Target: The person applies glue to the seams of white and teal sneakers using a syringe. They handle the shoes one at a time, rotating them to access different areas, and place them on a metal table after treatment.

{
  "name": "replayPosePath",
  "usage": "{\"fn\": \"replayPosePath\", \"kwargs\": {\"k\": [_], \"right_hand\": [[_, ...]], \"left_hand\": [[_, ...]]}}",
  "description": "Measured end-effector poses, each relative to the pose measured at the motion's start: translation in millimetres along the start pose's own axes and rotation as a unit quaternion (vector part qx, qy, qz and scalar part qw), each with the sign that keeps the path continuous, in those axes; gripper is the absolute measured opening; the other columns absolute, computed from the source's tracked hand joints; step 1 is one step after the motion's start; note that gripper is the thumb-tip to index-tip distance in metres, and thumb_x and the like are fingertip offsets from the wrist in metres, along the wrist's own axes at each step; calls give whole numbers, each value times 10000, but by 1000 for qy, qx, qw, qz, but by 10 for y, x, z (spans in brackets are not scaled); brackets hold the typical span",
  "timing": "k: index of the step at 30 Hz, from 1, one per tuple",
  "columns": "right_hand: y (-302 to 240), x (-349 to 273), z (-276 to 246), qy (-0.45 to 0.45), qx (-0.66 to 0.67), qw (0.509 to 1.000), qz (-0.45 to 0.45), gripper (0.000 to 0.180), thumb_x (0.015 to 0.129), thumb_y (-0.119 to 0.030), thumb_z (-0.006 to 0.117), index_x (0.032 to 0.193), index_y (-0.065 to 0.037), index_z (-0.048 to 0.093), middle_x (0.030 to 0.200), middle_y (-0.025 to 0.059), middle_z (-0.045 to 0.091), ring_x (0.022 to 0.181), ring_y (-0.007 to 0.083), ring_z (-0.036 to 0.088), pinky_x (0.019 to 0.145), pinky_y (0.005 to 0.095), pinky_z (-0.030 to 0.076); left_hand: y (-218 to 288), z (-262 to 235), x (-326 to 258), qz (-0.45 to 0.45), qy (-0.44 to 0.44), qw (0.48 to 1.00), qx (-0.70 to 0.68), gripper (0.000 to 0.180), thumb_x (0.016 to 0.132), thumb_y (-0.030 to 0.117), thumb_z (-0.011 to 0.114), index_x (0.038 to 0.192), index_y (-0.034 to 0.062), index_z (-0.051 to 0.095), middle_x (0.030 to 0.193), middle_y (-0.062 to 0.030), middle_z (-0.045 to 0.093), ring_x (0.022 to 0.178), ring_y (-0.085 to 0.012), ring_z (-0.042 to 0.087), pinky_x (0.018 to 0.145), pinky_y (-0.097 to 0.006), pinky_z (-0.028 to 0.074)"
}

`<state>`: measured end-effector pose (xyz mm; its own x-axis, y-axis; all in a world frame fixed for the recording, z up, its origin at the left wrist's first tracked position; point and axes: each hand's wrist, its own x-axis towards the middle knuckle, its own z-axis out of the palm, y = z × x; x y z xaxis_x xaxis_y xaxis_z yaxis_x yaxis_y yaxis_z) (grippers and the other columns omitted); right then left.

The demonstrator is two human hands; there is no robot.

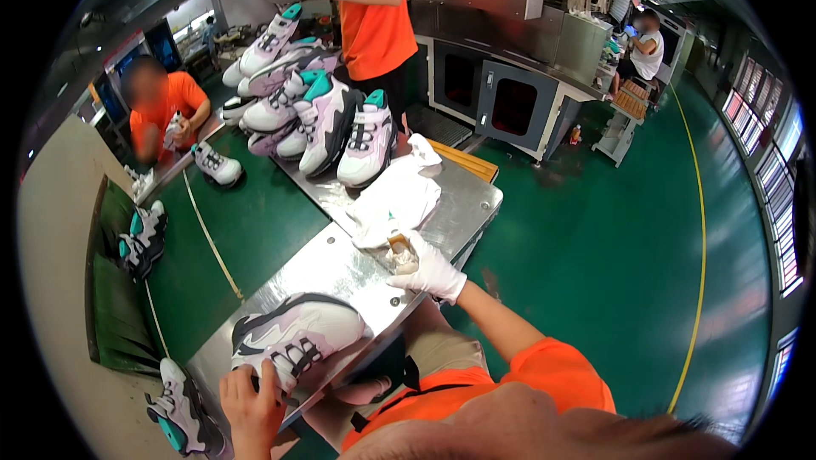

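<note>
A white and lilac sneaker (297, 333) with black trim lies on its side at the near end of the metal table (319, 260). My bare left hand (252, 405) grips it near its laces and opening; part of the fingers is hidden behind the shoe. My right hand (429, 271), in a white glove, rests low over the table's right side. Its thumb and fingers curl around a small whitish wad with a tan top (401, 254), too small to name surely. Just beyond lies a crumpled white cloth (399, 195).
Several matching sneakers (327, 124) are heaped at the table's far end. A single sneaker (218, 164) stands on the green surface, others (143, 239) along the left. Two co-workers in orange shirts (374, 22) (170, 107) are beyond; a grey machine (518, 103) stands behind.
</note>
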<state>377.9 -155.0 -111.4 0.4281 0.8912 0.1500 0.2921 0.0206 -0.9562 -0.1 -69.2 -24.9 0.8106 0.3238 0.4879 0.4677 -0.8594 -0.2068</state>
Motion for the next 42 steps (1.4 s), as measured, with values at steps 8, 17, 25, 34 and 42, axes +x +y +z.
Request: {"fn": "replayPosePath", "kwargs": {"k": [8,17,25,34,42], "right_hand": [[-217,78,63,-79,70,994,20,785,673,-99,786,1380,-23,452,1141,85,569,1009,167,567,901,295,486],[-620,161,-46,-124,-39,983,129,606,717,-29,718,1301,-1,558,1049,53,638,928,98,597,826,252,500],[-861,255,343,-287,277,914,78,1059,621,-757,664,1143,153,525,867,183,641,579,248,593,652,293,489],[-800,458,900,-359,393,835,138,1092,539,-732,732,1139,154,515,982,221,644,587,267,594,611,331,503],[-799,494,878,-361,379,836,165,1127,512,-724,766,1151,171,522,988,211,643,697,266,621,651,339,516]], "left_hand": [[-71,127,-187,-20,-19,993,-116,525,655,42,689,1164,-31,583,1306,-169,586,1237,-388,533,1043,-550,391],[61,114,-262,-78,2,992,-101,273,738,93,679,1010,78,652,1250,-72,639,1198,-281,590,1008,-476,464],[9,83,-158,-95,-10,987,-130,172,821,136,661,991,117,639,1244,-58,652,1175,-257,618,1017,-454,470],[-85,29,-36,-116,-32,977,-174,217,816,99,677,1023,136,626,1225,-57,665,1169,-271,625,1007,-458,483],[-101,23,-9,-121,-31,976,-177,228,815,99,685,1031,127,618,1226,-62,664,1170,-272,626,1014,-454,473]]}}
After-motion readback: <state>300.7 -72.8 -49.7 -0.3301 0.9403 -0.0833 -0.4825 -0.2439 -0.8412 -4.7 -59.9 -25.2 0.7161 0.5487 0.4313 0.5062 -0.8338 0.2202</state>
